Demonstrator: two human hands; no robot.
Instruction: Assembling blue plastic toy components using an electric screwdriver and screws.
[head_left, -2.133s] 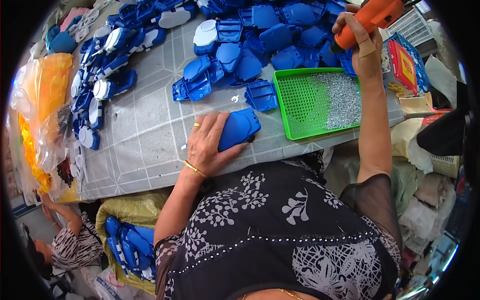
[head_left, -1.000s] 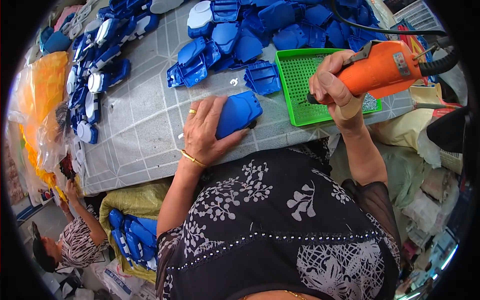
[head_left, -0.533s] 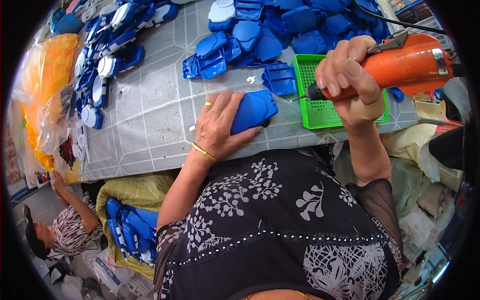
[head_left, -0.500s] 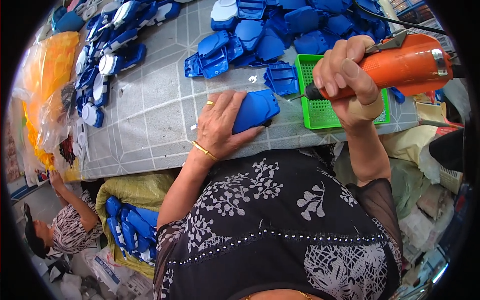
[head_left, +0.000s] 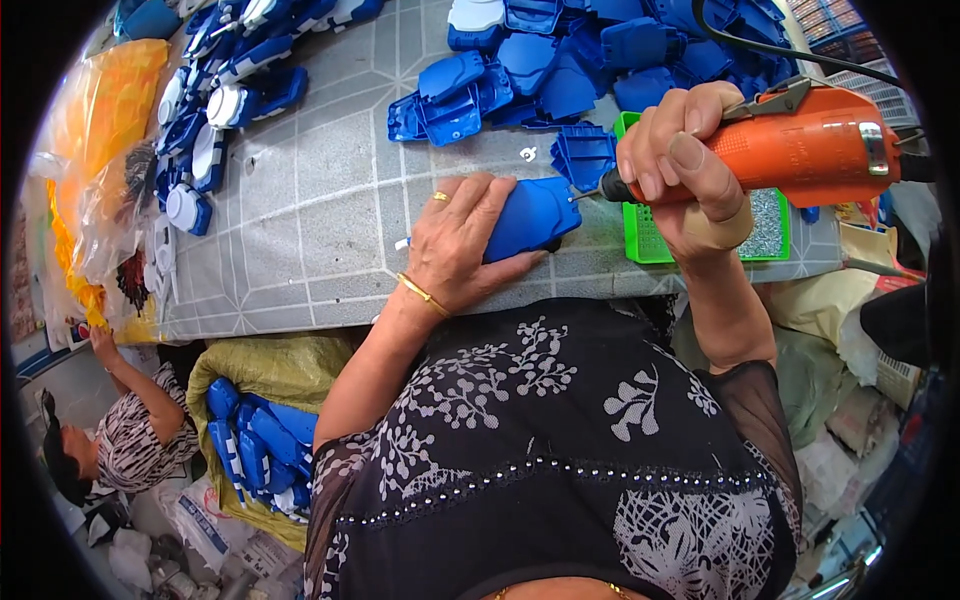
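My left hand (head_left: 457, 238) grips a blue plastic casing (head_left: 530, 217) and steadies it on the table near its front edge. A little white piece sticks out on the left side of that hand. My right hand (head_left: 690, 170) is wrapped round an orange electric screwdriver (head_left: 800, 145), held almost level. The tool's thin bit points left, its tip at the right end of the casing; whether a screw sits on it is too small to tell. Under the right hand stands a green basket (head_left: 636, 252), with many small silvery screws (head_left: 768, 222) in its right part.
Blue plastic shells (head_left: 560, 75) are heaped at the back. Blue-and-white units (head_left: 205, 150) lie in a row at the left on the grey table (head_left: 310, 200). A yellow sack (head_left: 290, 362) of blue parts stands below. Another person (head_left: 135, 430) is at lower left. A black cable (head_left: 780, 50) hangs at upper right.
The screwdriver bit has come from over the green basket to the right end of the blue casing. My left hand still holds the casing. The view has shifted slightly.
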